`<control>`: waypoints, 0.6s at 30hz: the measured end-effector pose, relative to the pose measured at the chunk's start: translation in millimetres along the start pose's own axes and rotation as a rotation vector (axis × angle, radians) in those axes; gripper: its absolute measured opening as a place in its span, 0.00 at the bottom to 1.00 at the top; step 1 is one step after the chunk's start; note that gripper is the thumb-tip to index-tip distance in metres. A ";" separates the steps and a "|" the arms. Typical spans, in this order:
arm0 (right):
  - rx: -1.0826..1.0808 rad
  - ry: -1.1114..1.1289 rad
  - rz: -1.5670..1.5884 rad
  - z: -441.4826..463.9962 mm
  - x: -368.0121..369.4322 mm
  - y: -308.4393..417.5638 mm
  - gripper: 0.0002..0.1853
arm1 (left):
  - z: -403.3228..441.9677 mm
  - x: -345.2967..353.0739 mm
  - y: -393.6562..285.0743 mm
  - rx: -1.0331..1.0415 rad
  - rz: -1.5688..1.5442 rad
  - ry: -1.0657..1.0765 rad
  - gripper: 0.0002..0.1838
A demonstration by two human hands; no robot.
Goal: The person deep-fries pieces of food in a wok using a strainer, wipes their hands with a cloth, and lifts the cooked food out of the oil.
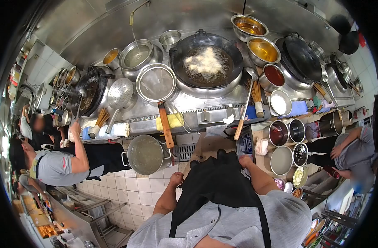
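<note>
My left hand (176,179) hangs beside my black apron in a loose fist, with nothing visible in it. A large two-handled pot (145,154) of cloudy liquid stands just beyond it. My right hand (245,160) is curled at the edge of the side counter, close to a blue-and-white packet (247,144); anything inside its fingers is hidden. Ahead, a pale battered mass (207,62) bubbles in oil in a big black wok (178,60). A mesh strainer (156,84) with a wooden handle lies left of the wok, and a ladle (243,109) lies to its right.
Left of the strainer are a perforated skimmer (120,93) and a bamboo brush (99,122). Bowls of oil (263,50) and a pot of red sauce (272,77) stand right of the wok. A co-worker (58,161) stirs at left; another person (356,146) stands at right.
</note>
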State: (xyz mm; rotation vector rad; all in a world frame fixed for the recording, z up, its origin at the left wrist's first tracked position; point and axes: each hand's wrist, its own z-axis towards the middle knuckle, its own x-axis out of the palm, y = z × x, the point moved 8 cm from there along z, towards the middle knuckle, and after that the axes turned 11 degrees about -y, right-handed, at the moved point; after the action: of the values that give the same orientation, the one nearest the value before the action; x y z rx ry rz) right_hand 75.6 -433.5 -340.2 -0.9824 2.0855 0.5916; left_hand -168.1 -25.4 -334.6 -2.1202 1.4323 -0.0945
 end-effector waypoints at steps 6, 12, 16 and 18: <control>0.062 -0.073 -0.014 17.8 38.5 -11.6 0.22 | -7.8 0.8 -5.7 -0.001 0.009 0.021 0.07; 0.027 -0.013 -0.041 20.6 40.9 -10.7 0.22 | -6.2 -0.1 -3.2 0.002 -0.012 0.015 0.07; 0.024 -0.082 0.013 18.3 33.2 -8.6 0.20 | -8.7 -1.2 -6.0 0.044 0.042 0.007 0.08; 0.032 -0.104 0.007 1.7 -3.3 0.6 0.18 | -10.2 -1.3 -8.4 0.057 0.066 0.019 0.09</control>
State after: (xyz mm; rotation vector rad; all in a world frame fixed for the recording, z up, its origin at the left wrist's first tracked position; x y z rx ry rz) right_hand 77.3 -430.6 -338.6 -0.9072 2.0010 0.5992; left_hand -165.3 -26.3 -321.6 -2.0295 1.4923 -0.1288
